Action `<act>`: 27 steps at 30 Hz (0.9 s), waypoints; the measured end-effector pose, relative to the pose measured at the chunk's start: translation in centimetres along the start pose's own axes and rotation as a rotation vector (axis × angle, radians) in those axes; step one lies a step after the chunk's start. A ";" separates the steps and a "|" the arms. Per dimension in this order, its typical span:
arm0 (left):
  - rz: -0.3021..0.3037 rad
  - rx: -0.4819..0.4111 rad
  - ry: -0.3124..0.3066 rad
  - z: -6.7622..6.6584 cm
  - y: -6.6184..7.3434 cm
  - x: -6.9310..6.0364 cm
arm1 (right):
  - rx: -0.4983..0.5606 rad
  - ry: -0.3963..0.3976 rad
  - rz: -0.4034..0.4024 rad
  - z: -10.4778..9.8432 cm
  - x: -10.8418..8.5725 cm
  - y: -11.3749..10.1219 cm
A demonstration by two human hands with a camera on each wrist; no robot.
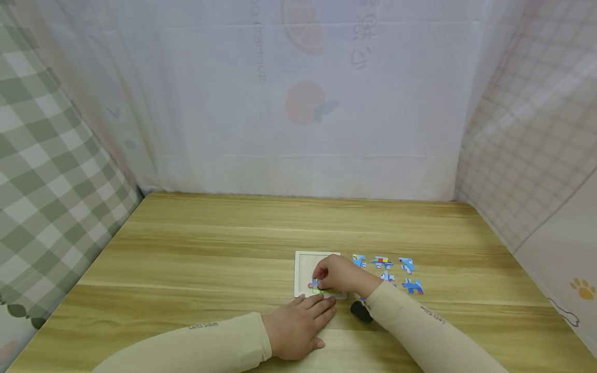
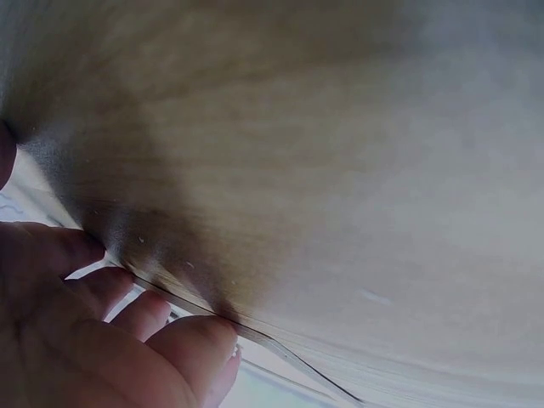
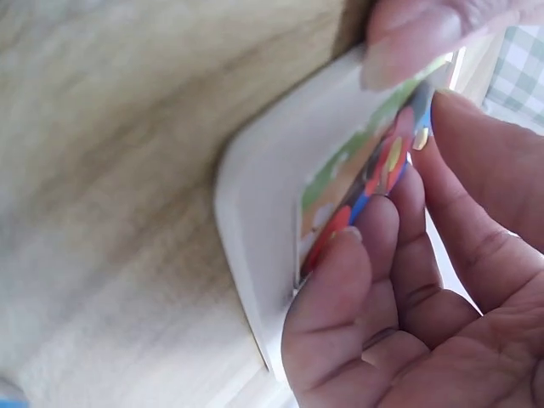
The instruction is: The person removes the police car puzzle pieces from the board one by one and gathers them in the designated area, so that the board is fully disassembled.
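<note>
A square puzzle tray [image 1: 297,269] with a pale rim lies on the table. Over its near part my right hand [image 1: 342,274] pinches a colourful puzzle piece [image 1: 314,283] between thumb and fingers. In the right wrist view, the fingers [image 3: 336,280] lie against bright puzzle pieces [image 3: 340,174] in the tray; how many are there I cannot tell. My left hand [image 1: 298,325] lies palm down, its straight fingers touching the tray's near edge. The left wrist view shows those fingertips [image 2: 200,344] along the edge.
Right of the tray lie several loose blue puzzle pieces [image 1: 413,286], some partly behind the right forearm. A small black object [image 1: 361,312] sits beside the right sleeve [image 1: 401,316]. The wooden table [image 1: 210,248] is bordered by a white curtain [image 1: 224,129] behind and checked cloths at the sides.
</note>
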State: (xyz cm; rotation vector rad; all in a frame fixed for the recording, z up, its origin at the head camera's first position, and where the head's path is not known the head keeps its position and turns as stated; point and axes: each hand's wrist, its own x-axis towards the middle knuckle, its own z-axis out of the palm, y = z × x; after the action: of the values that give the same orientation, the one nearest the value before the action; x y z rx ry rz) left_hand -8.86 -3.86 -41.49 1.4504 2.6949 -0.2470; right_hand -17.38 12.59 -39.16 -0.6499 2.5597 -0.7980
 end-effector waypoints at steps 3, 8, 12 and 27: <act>-0.002 0.001 -0.003 0.1 0.0 0.1 | 0.001 -0.004 -0.006 0.0 0.1 0.1; -0.008 0.000 -0.009 0.0 0.0 0.1 | 0.066 -0.005 -0.021 -0.1 0.2 0.5; -0.010 -0.007 -0.009 0.0 0.0 0.0 | 0.154 -0.004 0.005 0.0 0.3 0.7; -0.011 -0.013 -0.003 -0.2 0.0 0.0 | 0.323 -0.011 0.004 0.0 0.3 1.4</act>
State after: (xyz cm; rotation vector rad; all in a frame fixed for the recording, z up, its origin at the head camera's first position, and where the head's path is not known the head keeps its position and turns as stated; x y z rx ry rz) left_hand -8.85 -3.79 -41.31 1.4308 2.6979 -0.2311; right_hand -18.01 13.45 -40.08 -0.5435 2.3453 -1.1688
